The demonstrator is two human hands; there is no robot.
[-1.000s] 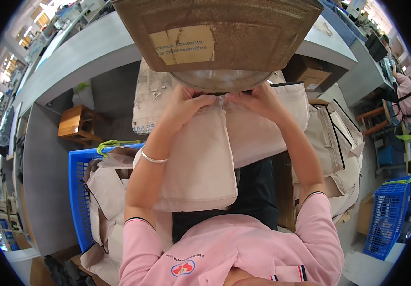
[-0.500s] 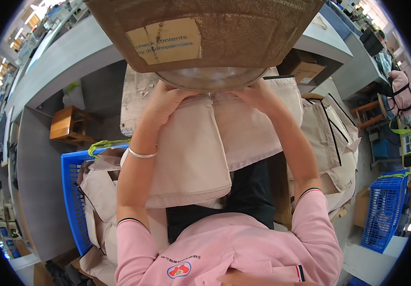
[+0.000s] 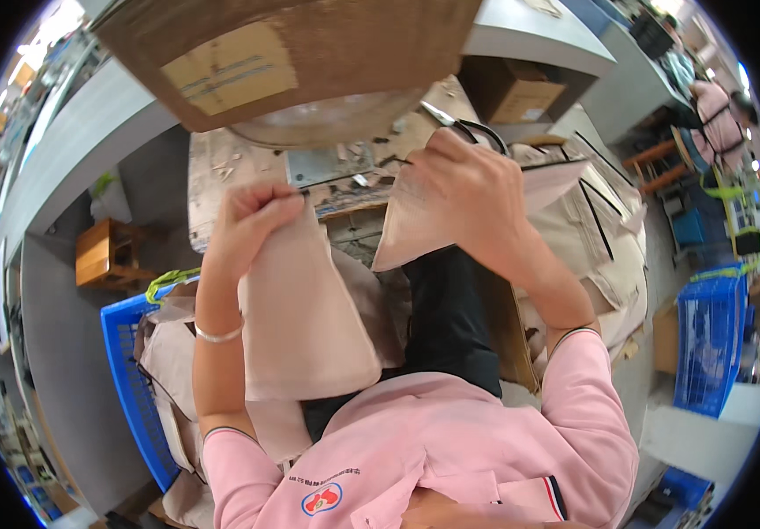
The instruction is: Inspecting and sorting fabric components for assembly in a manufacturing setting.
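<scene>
My left hand [image 3: 252, 220] is closed on the top corner of a beige fabric panel [image 3: 305, 326], which hangs down over my lap. My right hand [image 3: 477, 189] pinches a second beige fabric panel [image 3: 417, 216] by its upper edge, its fingers curled over the cloth. A dark, thin line runs between the two hands; whether it is a strip joining the panels is unclear. Just behind my right hand, scissors [image 3: 452, 122] with black loop handles lie on a worn board [image 3: 212, 181]. Both hands are below the brown machine head [image 3: 353, 66], apart from it.
A blue basket [image 3: 124, 353] with beige cloth stands at my left, near a wooden stool [image 3: 108, 251]. More black-trimmed beige pieces [image 3: 609, 256] are piled at my right. A cardboard box [image 3: 521, 93] sits under the grey table. Scraps lie on the board.
My hands have drawn back from under the machine head and moved apart, each with a fabric panel. The right hand has lifted its panel. The board's surface and the scissors now show.
</scene>
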